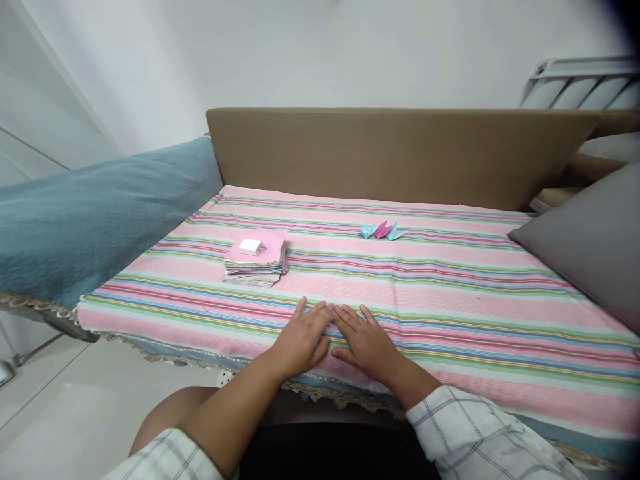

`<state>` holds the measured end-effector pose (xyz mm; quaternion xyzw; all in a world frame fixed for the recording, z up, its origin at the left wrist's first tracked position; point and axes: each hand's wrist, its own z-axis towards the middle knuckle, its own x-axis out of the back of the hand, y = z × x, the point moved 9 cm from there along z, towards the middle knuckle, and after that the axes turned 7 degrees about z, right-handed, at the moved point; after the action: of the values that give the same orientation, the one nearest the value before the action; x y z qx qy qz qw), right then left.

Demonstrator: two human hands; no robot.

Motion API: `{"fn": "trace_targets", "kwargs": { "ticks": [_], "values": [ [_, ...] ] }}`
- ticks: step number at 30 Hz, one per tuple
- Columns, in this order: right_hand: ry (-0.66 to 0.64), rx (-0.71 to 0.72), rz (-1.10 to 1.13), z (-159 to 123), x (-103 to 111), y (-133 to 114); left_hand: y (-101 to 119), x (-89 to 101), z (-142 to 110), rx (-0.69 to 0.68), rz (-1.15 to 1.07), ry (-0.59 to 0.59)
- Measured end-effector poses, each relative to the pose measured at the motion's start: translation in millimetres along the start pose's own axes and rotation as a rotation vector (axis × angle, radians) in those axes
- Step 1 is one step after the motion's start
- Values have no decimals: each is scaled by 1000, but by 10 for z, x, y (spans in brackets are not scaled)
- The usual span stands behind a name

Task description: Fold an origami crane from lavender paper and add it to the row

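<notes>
My left hand (pixel 303 335) lies palm down on the pink striped cloth (pixel 350 275), its fingers stretched out and nothing in it. Beside it, my right hand (pixel 367 345) rests flat too, fingers extended, with the fingertips of both hands close together. Ahead and to the left of my left hand sits a stack of square coloured paper (pixel 255 270), pink on top. A white charger plug (pixel 251 247) lies on that stack, prongs pointing right. Farther back, beyond my right hand, a small row of folded paper cranes (pixel 383 231) stands, light blue and magenta.
A brown backboard (pixel 390 157) runs along the far edge of the cloth. To the left is an armrest under a blue cover (pixel 110 213). A grey cushion (pixel 590 240) leans at the right. The lace-trimmed front edge is close to my knees.
</notes>
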<state>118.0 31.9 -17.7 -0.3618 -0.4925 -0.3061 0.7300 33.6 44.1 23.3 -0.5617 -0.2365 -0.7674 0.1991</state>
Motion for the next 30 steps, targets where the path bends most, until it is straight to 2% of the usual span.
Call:
{"fn": "trace_targets", "kwargs": {
  "ticks": [3, 6, 10, 15, 19, 26, 30],
  "values": [
    [-6, -12, 38, 6, 21, 0, 32, -181, 51, 10, -18, 14],
    [13, -56, 121, 24, 66, 45, -30, -260, 60, 51, -50, 30],
    [78, -149, 221, 38, 132, 156, -38, -243, 47, 25, -49, -18],
    [24, -114, 231, 33, 118, 118, 19, -237, 37, -55, 7, -97],
    [-4, -110, 224, 27, 104, 93, 11, -253, 32, -65, 32, -84],
    [20, -122, 140, 36, 57, 71, 7, -278, 21, -72, 65, -87],
    [36, -121, 186, 36, 77, 95, 12, -264, 23, -71, 61, -83]
  ]
}}
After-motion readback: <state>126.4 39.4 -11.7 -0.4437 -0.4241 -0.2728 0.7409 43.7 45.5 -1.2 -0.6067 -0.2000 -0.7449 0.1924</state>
